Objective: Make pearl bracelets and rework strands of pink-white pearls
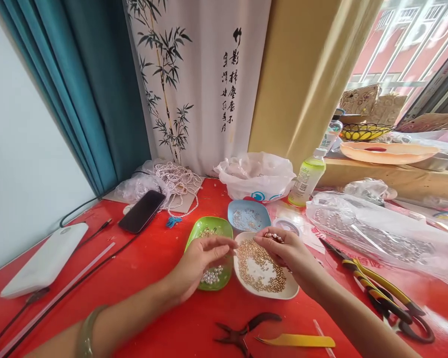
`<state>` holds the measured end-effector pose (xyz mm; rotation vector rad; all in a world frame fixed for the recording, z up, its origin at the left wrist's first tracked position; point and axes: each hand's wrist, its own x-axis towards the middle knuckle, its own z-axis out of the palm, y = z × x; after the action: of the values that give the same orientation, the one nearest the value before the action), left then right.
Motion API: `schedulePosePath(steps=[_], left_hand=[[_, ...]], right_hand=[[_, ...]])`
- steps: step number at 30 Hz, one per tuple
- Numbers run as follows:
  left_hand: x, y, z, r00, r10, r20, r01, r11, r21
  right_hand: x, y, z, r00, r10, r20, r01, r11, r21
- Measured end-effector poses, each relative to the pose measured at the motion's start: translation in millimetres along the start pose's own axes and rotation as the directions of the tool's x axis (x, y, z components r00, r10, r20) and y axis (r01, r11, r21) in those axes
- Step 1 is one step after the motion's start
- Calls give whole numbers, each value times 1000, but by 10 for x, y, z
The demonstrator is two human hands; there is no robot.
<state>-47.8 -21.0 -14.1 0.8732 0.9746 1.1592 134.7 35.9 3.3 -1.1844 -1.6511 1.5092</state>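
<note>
My right hand [289,248] is closed around a short string of brown and pearly beads [274,237], above the white dish [291,291]. Many small gold beads [259,284] lie spread in that dish. To its left, my left hand [205,256] hovers over the green dish [226,229], thumb and index finger brought together at the tips; anything between them is too small to make out. Silvery beads [211,274] and some gold ones [208,232] lie in the green dish, partly hidden by the left hand. Behind sits a blue dish [249,205] with small clear-looking pieces.
Near the front edge lie dark-handled pliers [239,335] and yellow tweezers [298,340]. Yellow-black pliers [377,283] are at right, beside a plastic bag of beads [373,233]. A bottle [308,179], a white bag [257,174], a phone [142,211] and a power bank [45,258] surround the dishes.
</note>
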Motion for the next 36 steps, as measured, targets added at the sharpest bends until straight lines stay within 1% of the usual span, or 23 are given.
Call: schedulePosePath(steps=[2, 4, 6, 7, 8, 9, 10, 12, 13, 14, 15, 16, 18, 20, 22, 23, 24, 26, 28, 30, 31, 34, 36], left_hand=[[33, -11, -32, 999, -6, -35, 7, 1000, 27], [60, -33, -59, 998, -32, -54, 35, 998, 57], [60, -59, -70, 997, -79, -26, 81, 987, 139], [46, -72, -68, 994, -110, 20, 104, 974, 203], [25, -86, -60, 986, -143, 80, 116, 954, 276], [-2, -102, -48, 974, -175, 142, 118, 932, 342], [-32, -119, -33, 958, -207, 198, 116, 912, 392], [-84, -154, -1, 931, -254, 263, 123, 894, 431], [-102, -169, 13, 924, -272, 270, 139, 894, 426], [-111, -179, 23, 922, -284, 262, 160, 898, 410], [-114, -181, 30, 925, -285, 250, 173, 904, 391], [-110, -176, 33, 933, -275, 233, 176, 911, 372], [-96, -140, 29, 954, -236, 186, 170, 934, 315], [-82, -85, 17, 962, -209, 173, 177, 967, 183], [-68, -37, 1, 957, -193, 216, 200, 980, -9], [-61, -22, -8, 951, -184, 251, 216, 970, -108], [-52, -17, -15, 942, -175, 288, 235, 953, -191], [-35, -30, -21, 926, -168, 339, 272, 918, -288], [-27, -70, -13, 916, -168, 364, 283, 914, -291], [-34, -120, 5, 907, -146, 396, 244, 946, -211], [-42, -143, 12, 892, -133, 431, 221, 962, -162], [-70, -188, 11, 817, -122, 564, 189, 980, -61], [-81, -193, -9, 781, -165, 602, 209, 978, -4]], right_hand=[[11, 5, -14, 1000, 0, 14, 1, 996, -90], [11, -7, -30, 997, -61, -37, 55, 986, -159], [-8, -30, -36, 983, -159, -95, 133, 963, -236], [-28, -43, -29, 973, -206, -99, 169, 940, -297], [-55, -56, -15, 967, -243, -72, 200, 907, -370], [-89, -68, 7, 966, -257, -18, 222, 866, -448], [-128, -78, 35, 970, -235, 61, 232, 821, -522], [-205, -91, 98, 964, -101, 246, 235, 760, -606], [-236, -93, 127, 945, -18, 328, 227, 757, -612], [-256, -94, 149, 919, 50, 390, 213, 770, -601], [-264, -92, 164, 899, 86, 429, 201, 790, -580], [-260, -89, 169, 894, 86, 440, 196, 807, -556], [-220, -80, 158, 924, 4, 382, 211, 827, -520], [-160, -70, 124, 952, -120, 280, 248, 839, -484], [-108, -63, 82, 957, -227, 182, 284, 862, -419], [-91, -62, 61, 954, -264, 143, 300, 875, -380], [-81, -63, 44, 950, -290, 113, 311, 887, -342], [-81, -70, 26, 942, -324, 91, 336, 902, -270], [-104, -82, 40, 923, -359, 135, 380, 905, -193], [-145, -95, 84, 890, -405, 208, 434, 893, -122], [-171, -101, 111, 874, -419, 245, 452, 887, -97], [-246, -118, 181, 849, -387, 359, 438, 896, -70], [-273, -135, 187, 834, -335, 439, 404, 912, -73]])
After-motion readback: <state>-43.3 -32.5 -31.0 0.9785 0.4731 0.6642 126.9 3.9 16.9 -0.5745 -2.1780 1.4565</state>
